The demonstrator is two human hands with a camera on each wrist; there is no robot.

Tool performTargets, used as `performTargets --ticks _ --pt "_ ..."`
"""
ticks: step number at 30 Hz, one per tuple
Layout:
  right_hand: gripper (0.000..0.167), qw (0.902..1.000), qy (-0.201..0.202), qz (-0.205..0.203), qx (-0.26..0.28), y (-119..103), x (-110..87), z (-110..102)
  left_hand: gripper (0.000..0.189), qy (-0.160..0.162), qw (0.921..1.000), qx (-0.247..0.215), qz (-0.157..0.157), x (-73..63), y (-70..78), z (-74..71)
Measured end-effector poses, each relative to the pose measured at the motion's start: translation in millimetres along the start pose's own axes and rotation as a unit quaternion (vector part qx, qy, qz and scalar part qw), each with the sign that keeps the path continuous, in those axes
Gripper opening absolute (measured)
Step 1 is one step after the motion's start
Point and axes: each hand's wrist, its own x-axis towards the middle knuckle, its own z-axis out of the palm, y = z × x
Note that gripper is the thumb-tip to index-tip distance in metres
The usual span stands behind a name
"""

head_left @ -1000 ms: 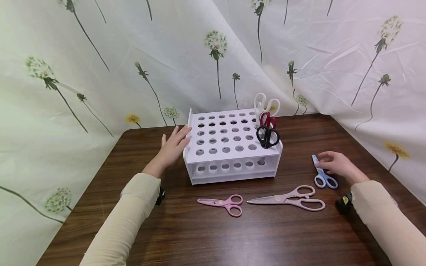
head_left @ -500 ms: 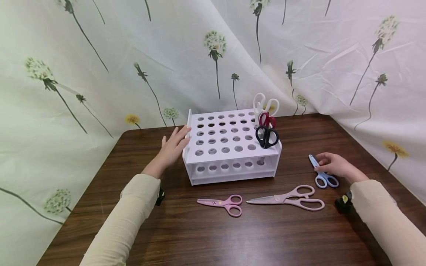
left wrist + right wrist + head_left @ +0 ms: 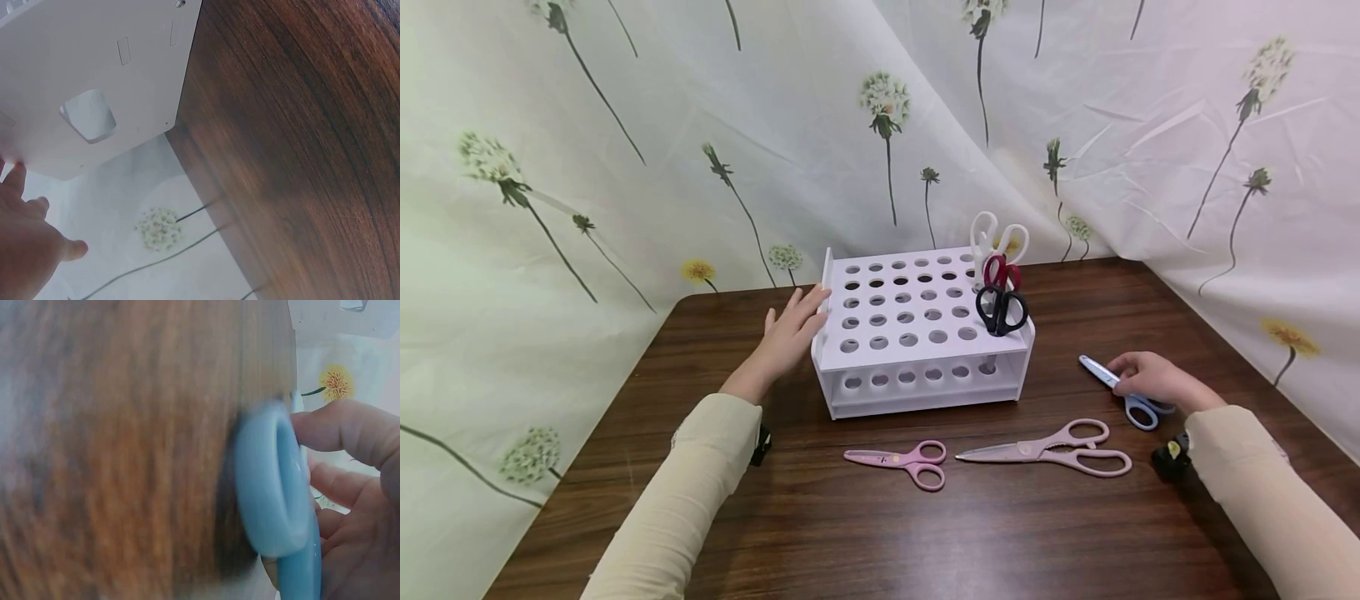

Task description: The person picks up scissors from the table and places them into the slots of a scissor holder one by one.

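Observation:
My left hand [image 3: 784,335] rests its spread fingers against the left side of the white rack [image 3: 925,354]. In the left wrist view the rack's side panel [image 3: 144,87] fills the upper left, with the fingertips touching its edge. On the right, my right hand [image 3: 1157,380] pinches light blue scissors [image 3: 1141,412] near the pivot, blades pointing toward the rack. The right wrist view shows a handle loop of the blue scissors [image 3: 256,487] close up, slightly blurred, with thumb and fingers about them. White scissors [image 3: 983,229], red scissors [image 3: 1013,275] and black scissors [image 3: 1017,311] stand in the rack's right column.
Pink scissors [image 3: 917,457] and larger pale pink scissors [image 3: 1037,450] lie on the brown wooden table [image 3: 880,542] before the rack. A white curtain [image 3: 775,125] with dandelion prints hangs behind and beside the table.
My right hand has taken hold of the blue scissors, and they have turned so the blades point more to the left. The left hand has stayed at the rack.

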Motion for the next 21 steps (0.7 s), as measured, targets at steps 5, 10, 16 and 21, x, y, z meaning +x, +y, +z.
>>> performTargets --ticks 5,10,16,21 --pt "0.039 0.9999 0.014 -0.007 0.001 2 -0.8 -2 0.051 0.001 1.0000 -0.005 0.003 -0.4 0.4 0.1" --pt "0.045 0.9991 0.035 -0.003 0.023 2 -1.6 -6 0.050 0.005 0.9999 -0.009 0.005 -0.1 0.3 0.1" --pt "0.052 0.9968 0.062 -0.001 0.050 -4 -2.2 -11 0.050 0.003 1.0000 -0.008 0.005 -0.6 1.3 -0.1" --pt "0.058 0.9938 0.078 0.002 0.080 -14 -1.8 -17 0.049 0.002 1.0000 -0.005 0.003 0.1 1.7 0.3"
